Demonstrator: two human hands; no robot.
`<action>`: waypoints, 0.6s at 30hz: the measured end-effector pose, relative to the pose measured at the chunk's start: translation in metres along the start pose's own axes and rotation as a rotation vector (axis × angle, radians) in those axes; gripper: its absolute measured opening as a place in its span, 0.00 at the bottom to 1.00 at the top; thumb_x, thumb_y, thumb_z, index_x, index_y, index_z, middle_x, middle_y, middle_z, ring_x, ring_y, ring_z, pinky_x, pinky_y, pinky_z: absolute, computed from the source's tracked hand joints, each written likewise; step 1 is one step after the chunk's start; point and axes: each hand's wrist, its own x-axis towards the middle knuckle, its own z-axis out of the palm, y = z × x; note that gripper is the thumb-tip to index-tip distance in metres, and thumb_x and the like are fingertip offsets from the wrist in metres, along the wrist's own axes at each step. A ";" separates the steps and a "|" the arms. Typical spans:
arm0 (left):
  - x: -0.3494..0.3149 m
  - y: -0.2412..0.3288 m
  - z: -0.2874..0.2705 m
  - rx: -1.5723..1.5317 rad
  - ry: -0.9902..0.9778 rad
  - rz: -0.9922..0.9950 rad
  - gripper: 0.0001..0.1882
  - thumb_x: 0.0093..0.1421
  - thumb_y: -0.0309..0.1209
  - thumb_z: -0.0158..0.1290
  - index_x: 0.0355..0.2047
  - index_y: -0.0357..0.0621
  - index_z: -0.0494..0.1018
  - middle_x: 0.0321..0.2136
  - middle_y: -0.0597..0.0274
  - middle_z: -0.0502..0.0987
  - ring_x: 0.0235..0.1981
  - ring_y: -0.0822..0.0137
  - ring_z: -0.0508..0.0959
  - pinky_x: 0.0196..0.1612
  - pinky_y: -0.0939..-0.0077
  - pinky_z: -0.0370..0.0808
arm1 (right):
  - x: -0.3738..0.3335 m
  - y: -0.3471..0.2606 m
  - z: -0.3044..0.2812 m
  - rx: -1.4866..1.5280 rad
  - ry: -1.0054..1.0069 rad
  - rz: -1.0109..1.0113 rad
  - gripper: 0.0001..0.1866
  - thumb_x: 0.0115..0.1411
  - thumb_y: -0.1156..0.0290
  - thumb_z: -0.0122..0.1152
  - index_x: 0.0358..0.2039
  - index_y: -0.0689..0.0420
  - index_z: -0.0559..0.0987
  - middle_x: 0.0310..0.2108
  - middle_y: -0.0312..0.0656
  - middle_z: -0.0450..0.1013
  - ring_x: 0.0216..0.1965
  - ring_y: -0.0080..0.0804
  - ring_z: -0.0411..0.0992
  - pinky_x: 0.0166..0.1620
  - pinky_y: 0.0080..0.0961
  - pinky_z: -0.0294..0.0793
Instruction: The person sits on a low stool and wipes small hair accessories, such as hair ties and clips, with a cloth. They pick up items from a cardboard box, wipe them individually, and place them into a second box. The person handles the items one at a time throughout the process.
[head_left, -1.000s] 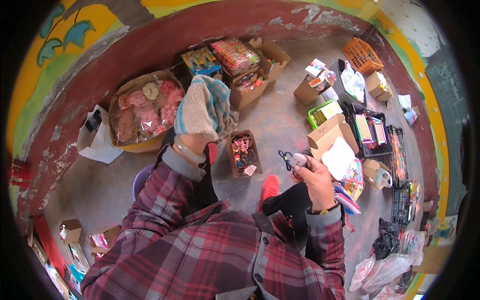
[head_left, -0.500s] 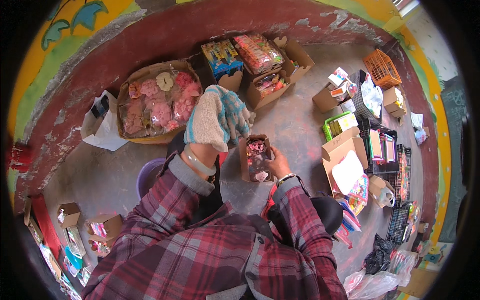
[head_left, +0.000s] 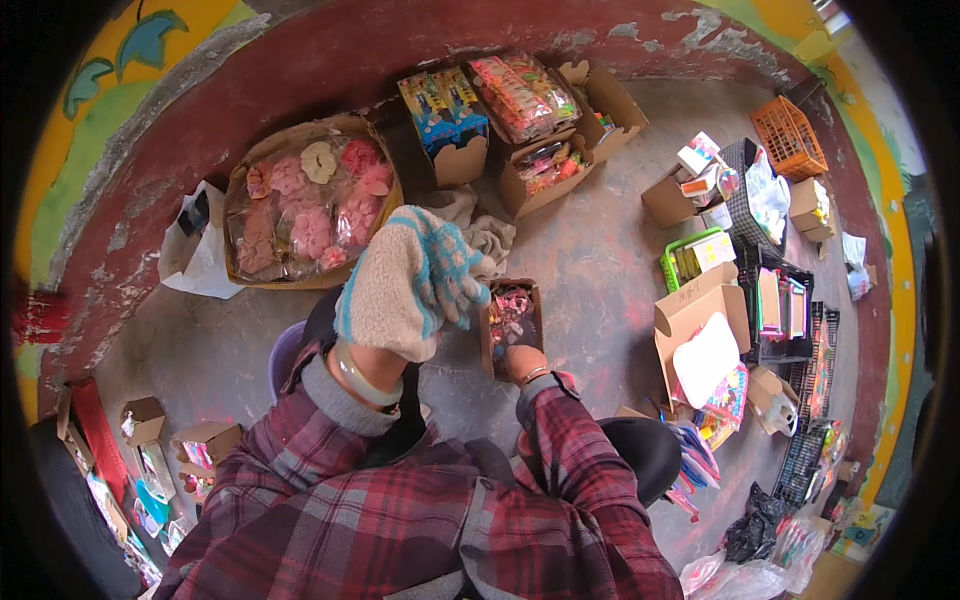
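Observation:
My left hand (head_left: 415, 285), in a beige and turquoise knitted glove, hangs above the floor just left of a small cardboard box (head_left: 541, 312). Its gloved fingers point toward the box, bent and a little apart, with nothing seen in them. My right hand (head_left: 523, 364) reaches into the box's near end, fingers curled down; their tips, and whatever they grip, are hidden. Small pink and dark hair ornaments (head_left: 510, 310) fill the box's far part. Beyond the glove lies a crumpled grey-brown cloth (head_left: 490, 238) on the floor.
A large carton (head_left: 385, 235) of bagged pink flower pieces stands far left, beside a white bag (head_left: 195, 255). Boxes of packets (head_left: 535, 190) line the wall. On the right are a flapped carton (head_left: 700, 300), black crates (head_left: 785, 345) and an orange basket (head_left: 790, 140). A purple basin (head_left: 285, 350) is left.
My right hand has gone from the box's right side into its near end. My gloved left hand has moved left and nearer, showing the grey-brown cloth. The pink-grey rosette is no longer visible.

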 end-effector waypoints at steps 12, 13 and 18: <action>0.010 -0.004 -0.001 0.597 -0.161 0.149 0.22 0.41 0.17 0.51 0.41 0.37 0.65 0.35 0.66 0.78 0.41 0.68 0.75 0.49 0.74 0.65 | 0.029 0.005 -0.031 0.077 -0.014 -0.005 0.16 0.55 0.65 0.50 0.38 0.62 0.77 0.34 0.52 0.76 0.39 0.47 0.74 0.41 0.39 0.73; 0.008 -0.001 0.002 0.663 -0.153 0.131 0.23 0.40 0.17 0.51 0.41 0.37 0.65 0.35 0.67 0.78 0.41 0.68 0.75 0.50 0.74 0.65 | 0.030 0.001 -0.032 0.122 0.040 0.048 0.15 0.55 0.65 0.50 0.37 0.61 0.77 0.34 0.53 0.76 0.39 0.47 0.74 0.40 0.39 0.73; 0.007 0.000 0.003 0.624 -0.170 0.043 0.25 0.39 0.15 0.50 0.43 0.36 0.65 0.35 0.67 0.78 0.42 0.68 0.74 0.50 0.72 0.65 | 0.050 -0.001 -0.015 0.140 0.258 0.055 0.11 0.56 0.67 0.48 0.33 0.58 0.76 0.32 0.52 0.75 0.37 0.47 0.75 0.39 0.40 0.74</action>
